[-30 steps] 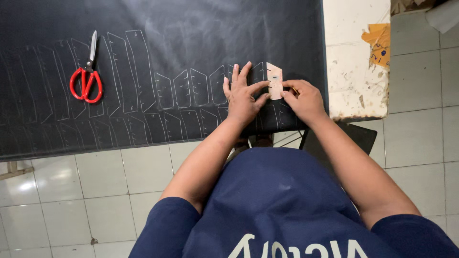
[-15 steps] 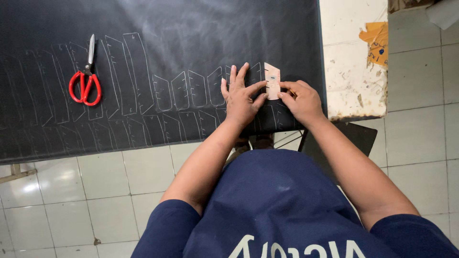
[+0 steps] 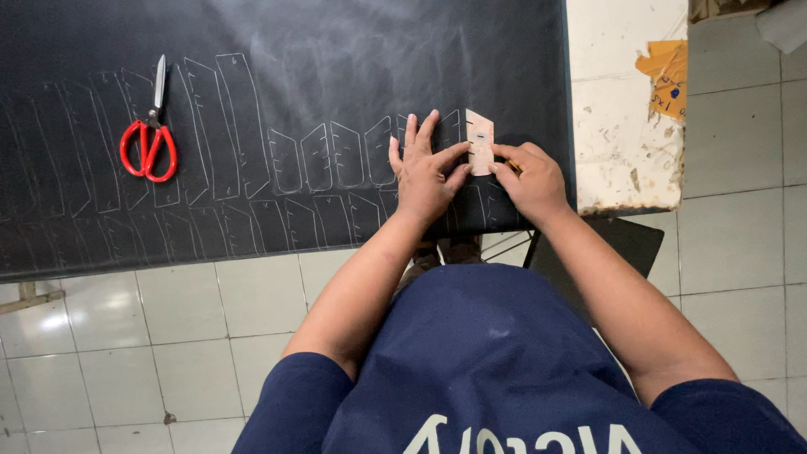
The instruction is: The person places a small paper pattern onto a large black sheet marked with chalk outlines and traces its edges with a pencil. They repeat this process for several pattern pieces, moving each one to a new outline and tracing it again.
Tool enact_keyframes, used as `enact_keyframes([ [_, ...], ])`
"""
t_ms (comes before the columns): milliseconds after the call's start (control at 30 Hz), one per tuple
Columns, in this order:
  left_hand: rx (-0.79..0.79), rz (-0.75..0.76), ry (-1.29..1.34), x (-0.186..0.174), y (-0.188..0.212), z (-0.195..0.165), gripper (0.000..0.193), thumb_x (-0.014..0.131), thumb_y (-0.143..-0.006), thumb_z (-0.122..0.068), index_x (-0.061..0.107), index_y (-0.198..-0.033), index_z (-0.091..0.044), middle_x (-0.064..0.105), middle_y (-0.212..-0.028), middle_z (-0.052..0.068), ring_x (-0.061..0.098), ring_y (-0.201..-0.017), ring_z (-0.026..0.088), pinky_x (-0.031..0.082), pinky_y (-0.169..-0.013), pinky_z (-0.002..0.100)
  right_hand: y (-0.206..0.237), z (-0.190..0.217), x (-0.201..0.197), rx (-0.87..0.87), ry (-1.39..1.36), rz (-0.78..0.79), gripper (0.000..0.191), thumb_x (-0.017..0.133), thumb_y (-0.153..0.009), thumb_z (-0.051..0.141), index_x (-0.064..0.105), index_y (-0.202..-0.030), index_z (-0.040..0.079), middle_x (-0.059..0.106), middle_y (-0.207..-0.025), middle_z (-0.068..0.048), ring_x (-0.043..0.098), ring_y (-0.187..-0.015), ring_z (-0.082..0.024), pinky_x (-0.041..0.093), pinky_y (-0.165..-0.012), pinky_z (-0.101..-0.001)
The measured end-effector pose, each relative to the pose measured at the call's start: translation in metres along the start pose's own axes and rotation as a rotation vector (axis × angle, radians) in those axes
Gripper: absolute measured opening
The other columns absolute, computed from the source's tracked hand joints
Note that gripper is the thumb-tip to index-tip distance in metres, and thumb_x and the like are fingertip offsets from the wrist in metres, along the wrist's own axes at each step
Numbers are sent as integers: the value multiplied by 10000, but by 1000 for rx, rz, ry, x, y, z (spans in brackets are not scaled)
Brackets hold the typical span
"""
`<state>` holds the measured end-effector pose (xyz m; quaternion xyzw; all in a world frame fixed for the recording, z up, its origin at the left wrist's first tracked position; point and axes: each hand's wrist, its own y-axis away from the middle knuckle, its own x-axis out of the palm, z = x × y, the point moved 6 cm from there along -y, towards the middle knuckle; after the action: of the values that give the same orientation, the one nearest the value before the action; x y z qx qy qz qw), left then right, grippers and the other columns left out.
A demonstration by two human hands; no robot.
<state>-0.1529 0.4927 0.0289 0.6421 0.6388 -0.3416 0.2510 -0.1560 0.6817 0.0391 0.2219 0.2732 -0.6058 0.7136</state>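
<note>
A large black sheet (image 3: 336, 76) covers the table, with many pale outlines of pattern pieces drawn across it. A small tan cardboard template (image 3: 480, 141) lies on the sheet near its right edge. My left hand (image 3: 426, 168) lies flat with fingers spread, its fingertips pinning the template's left side. My right hand (image 3: 530, 178) sits at the template's lower right edge, its fingers pinched on a thin marking tool that is mostly hidden.
Red-handled scissors (image 3: 150, 139) lie shut on the sheet at far left. A worn white tabletop (image 3: 626, 118) with a torn orange paper scrap (image 3: 664, 71) shows right of the sheet. Pale tiled floor (image 3: 126, 336) lies below, and a dark stool (image 3: 614, 244) is under my arm.
Both hands and the template stay in nearly the same place; the right hand has shifted slightly along the template's lower edge.
</note>
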Motion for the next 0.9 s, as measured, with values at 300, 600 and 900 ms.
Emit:
enact_keyframes([
  [300, 214, 343, -234, 38, 4, -15, 237, 611, -1048, -204, 713, -1260, -232, 599, -1420, -62, 611, -1268, 203, 485, -973, 404, -9, -9, -4, -149, 21, -31, 201, 654, -995, 108, 760, -1162, 77, 628, -1019, -97, 648, -939, -256, 526, -848, -348],
  [600, 168, 181, -266, 67, 29, -33, 537, 495, -1021, -239, 434, -1443, 87, 622, -540, 194, 655, -478, 373, 523, -442, 538, -32, 58, -40, -291, 74, -32, 152, 652, -1074, 177, 717, -1107, 44, 664, -1010, -129, 654, -967, -333, 517, -845, -408],
  [900, 282, 164, -97, 89, 35, -21, 538, 473, -975, -136, 382, -1393, 189, 645, -609, 202, 651, -504, 378, 521, -484, 498, -46, 64, 0, -45, 114, 388, 220, 600, -1004, 248, 721, -986, 64, 728, -925, -100, 708, -887, -292, 533, -798, -397],
])
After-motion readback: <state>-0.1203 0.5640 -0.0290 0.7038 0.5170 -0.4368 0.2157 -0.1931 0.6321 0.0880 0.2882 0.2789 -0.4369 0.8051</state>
